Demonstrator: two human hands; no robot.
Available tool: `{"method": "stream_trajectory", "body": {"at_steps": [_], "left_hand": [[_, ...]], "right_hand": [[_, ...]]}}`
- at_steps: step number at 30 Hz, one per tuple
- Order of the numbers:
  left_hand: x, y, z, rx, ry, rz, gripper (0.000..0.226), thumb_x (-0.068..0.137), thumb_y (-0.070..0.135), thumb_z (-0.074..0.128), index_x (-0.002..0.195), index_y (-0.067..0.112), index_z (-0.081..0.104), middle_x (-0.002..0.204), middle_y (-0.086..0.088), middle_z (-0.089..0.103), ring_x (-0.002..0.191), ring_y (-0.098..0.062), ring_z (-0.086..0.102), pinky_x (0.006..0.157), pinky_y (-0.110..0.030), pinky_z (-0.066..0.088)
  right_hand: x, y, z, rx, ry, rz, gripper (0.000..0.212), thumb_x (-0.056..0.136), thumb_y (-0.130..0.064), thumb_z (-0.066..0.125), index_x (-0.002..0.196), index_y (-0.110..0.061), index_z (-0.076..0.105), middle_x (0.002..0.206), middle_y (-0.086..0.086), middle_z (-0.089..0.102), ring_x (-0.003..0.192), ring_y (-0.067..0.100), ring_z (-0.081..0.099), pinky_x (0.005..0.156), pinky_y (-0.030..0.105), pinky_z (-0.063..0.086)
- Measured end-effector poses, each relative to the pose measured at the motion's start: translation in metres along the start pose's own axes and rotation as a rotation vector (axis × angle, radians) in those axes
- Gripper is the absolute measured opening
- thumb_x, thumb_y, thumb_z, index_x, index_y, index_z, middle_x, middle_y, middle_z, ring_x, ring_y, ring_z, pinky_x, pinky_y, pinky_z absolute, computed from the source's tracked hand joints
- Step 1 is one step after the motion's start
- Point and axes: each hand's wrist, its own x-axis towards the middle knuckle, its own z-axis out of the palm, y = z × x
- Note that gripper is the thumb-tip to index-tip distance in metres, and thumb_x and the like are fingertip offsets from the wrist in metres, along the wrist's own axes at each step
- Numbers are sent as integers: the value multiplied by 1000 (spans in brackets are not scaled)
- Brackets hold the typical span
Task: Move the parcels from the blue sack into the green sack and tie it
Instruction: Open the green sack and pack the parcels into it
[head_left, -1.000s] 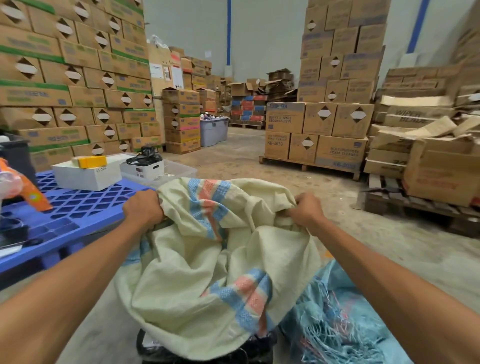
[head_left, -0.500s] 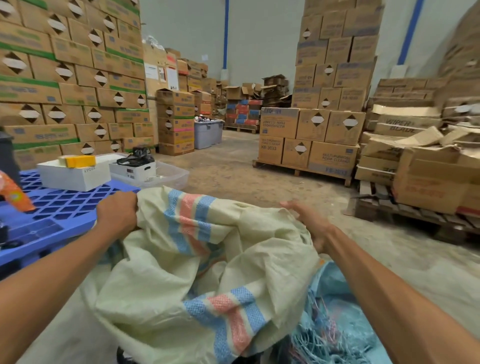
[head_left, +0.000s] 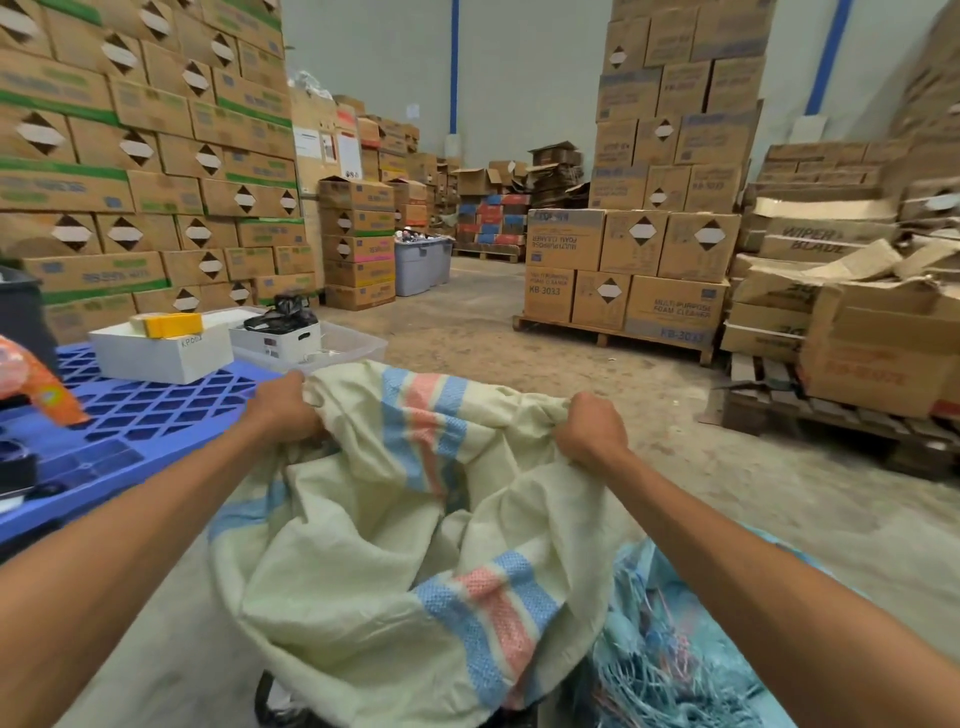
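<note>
A person in a warehouse aisle holds the pale green sack (head_left: 374, 545), striped blue and pink, by its upper edge. The left grip (head_left: 288, 410) is curled tight round a bunch of woven cloth at the sack's left corner, and the right grip (head_left: 592, 434) is clenched on the cloth at the right corner, with the rim sagging between them. The sack hangs in loose folds in front of the person, over the concrete floor (head_left: 519, 353). Just beside it, low on the right, the blue sack (head_left: 675, 649) lies crumpled, frayed threads loose along its edge. What either sack holds cannot be told. To the left a blue plastic pallet (head_left: 130, 431) carries a white box (head_left: 161, 351) with a yellow item (head_left: 171, 323) on top, and a clear tub (head_left: 353, 343) sits beside it. Stacked cartons (head_left: 130, 156) rise on the left, more stand on a wooden pallet (head_left: 613, 332) across the aisle, and a grey bin (head_left: 421, 265) stands farther back.
</note>
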Motion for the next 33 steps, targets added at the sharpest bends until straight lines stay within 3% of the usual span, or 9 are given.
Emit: {"method": "stream_trajectory", "body": {"at_steps": [6, 10, 12, 14, 17, 22, 25, 28, 33], "left_hand": [[-6, 42, -12, -534, -32, 104, 63, 69, -5, 79, 120, 17, 51, 102, -7, 63, 83, -21, 59, 65, -32, 50], [-3, 48, -12, -400, 383, -49, 29, 92, 18, 60, 119, 7, 59, 116, -19, 64, 109, -38, 58, 90, -44, 47], [3, 34, -15, -458, 253, -236, 41, 94, 37, 56, 120, 6, 58, 117, -15, 63, 110, -37, 59, 88, -45, 50], [14, 18, -10, -870, -74, -341, 50, 85, 49, 61, 118, 12, 64, 110, -13, 70, 100, -31, 66, 81, -43, 56], [6, 17, -4, -1157, -356, -390, 48, 88, 57, 61, 104, 13, 72, 105, -17, 72, 99, -30, 68, 97, -49, 51], [-15, 40, -14, -1006, -524, -234, 51, 69, 19, 88, 114, 6, 67, 97, -17, 75, 99, -33, 67, 100, -48, 50], [-7, 36, -18, -450, -324, -106, 116, 46, 24, 99, 143, 13, 37, 133, -11, 56, 120, -31, 55, 101, -43, 47], [-2, 30, -14, -328, -81, -17, 102, 59, 10, 90, 139, 21, 28, 131, -12, 48, 114, -31, 50, 90, -40, 47], [0, 4, -10, -56, 338, 16, 78, 63, 16, 86, 124, 17, 37, 124, -17, 41, 113, -37, 46, 80, -41, 44]], "right_hand": [[34, -27, -11, 1206, -339, 466, 22, 93, -7, 52, 110, -3, 66, 108, 17, 69, 80, 25, 64, 63, 33, 56], [21, -23, -28, 1306, -661, 334, 32, 97, -13, 49, 66, -11, 55, 65, 4, 49, 55, 15, 48, 48, 22, 45], [22, -10, -31, 1268, -690, 230, 29, 89, -2, 45, 63, -15, 46, 65, 0, 41, 51, 13, 42, 44, 20, 39], [15, -5, -37, 1211, -682, 121, 16, 91, -15, 50, 83, -9, 62, 82, 5, 55, 72, 17, 57, 65, 19, 51], [13, 3, -34, 1319, -939, 75, 71, 84, -50, 66, 139, -6, 56, 123, 18, 60, 117, 38, 56, 109, 49, 43], [23, 8, -28, 423, -546, -167, 111, 57, -30, 98, 133, -26, 19, 125, 1, 49, 113, 21, 56, 93, 40, 54], [32, 21, -7, 127, -101, -114, 75, 72, -22, 88, 127, -16, 37, 121, 12, 53, 108, 30, 54, 87, 43, 52], [29, 31, 2, -362, 223, -20, 29, 87, -28, 68, 114, -19, 58, 123, 16, 48, 114, 34, 46, 92, 45, 44], [41, 52, -8, -83, 126, 225, 14, 85, -16, 71, 96, -8, 73, 84, 9, 62, 77, 27, 57, 63, 31, 45]]}}
